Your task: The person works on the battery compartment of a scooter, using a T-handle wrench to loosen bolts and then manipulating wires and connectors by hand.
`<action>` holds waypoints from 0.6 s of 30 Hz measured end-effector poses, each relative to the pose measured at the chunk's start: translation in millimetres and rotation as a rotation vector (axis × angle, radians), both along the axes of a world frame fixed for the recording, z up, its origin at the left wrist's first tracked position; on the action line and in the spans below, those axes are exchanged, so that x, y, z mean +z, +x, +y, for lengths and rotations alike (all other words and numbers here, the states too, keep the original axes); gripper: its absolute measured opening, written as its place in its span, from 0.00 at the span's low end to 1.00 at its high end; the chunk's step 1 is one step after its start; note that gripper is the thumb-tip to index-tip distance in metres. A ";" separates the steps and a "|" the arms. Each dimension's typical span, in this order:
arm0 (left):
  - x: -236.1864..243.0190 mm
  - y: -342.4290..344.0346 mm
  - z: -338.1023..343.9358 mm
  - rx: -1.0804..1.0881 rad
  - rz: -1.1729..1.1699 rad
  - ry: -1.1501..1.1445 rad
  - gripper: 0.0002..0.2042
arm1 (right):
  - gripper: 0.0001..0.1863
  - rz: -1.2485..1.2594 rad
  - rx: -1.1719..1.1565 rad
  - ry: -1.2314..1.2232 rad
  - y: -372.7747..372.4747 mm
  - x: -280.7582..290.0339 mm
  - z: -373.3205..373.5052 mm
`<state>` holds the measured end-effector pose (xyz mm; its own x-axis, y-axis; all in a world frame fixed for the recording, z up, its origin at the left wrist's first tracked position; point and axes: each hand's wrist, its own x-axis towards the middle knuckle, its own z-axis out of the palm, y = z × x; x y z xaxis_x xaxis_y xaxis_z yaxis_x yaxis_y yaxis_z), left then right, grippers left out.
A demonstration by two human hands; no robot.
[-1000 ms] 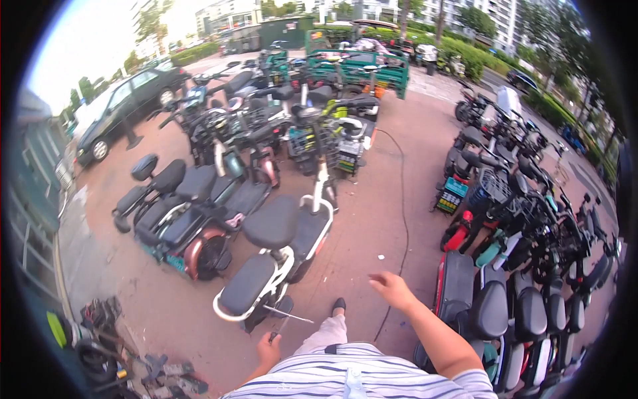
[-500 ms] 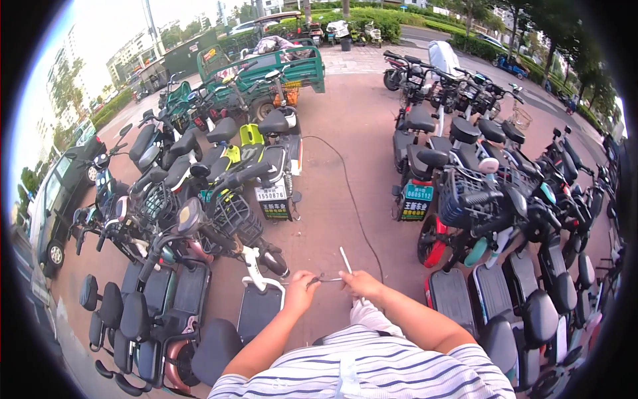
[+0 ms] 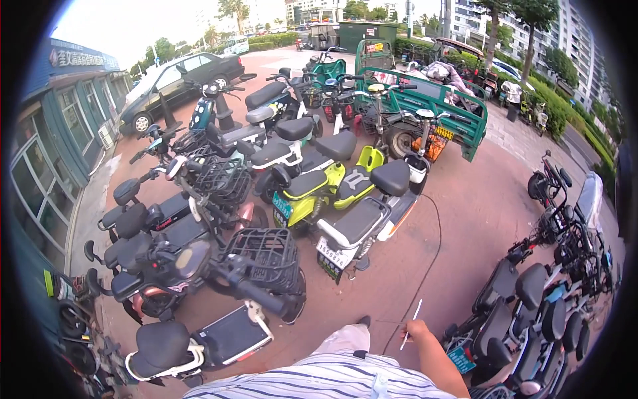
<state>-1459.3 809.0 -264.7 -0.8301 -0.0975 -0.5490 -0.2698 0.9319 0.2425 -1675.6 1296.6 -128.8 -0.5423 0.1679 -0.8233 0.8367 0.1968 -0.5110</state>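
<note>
My right hand is closed around a thin white rod in front of my striped shirt, at the lower middle right. My left hand is out of view. A dark cable runs along the paving beyond the rod. Left of my leg stands a white-framed scooter with a black seat, and behind it a dark scooter with a wire basket. A lime-green scooter and a white-plated scooter are parked farther forward.
Parked scooters crowd the right side, others the left. A green cargo tricycle stands behind them, a black car at back left. A storefront lines the left edge, with tires beside it. A hedge edges the road.
Half a second ago both my hands met over the rod and a small metal item; now my left hand is out of view. My view has swung left, bringing the storefront into sight.
</note>
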 end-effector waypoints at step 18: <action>-18.8 -667.1 343.5 -0.124 0.091 -0.006 0.24 | 0.16 0.061 -0.916 -0.468 -451.3 -85.7 389.8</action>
<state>-2126.4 1152.5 -283.5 -0.8823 0.0057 -0.4706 -0.1301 0.9580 0.2554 -2126.9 1686.5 -214.4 -0.4106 0.2077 -0.8878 0.5355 -0.7332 -0.4192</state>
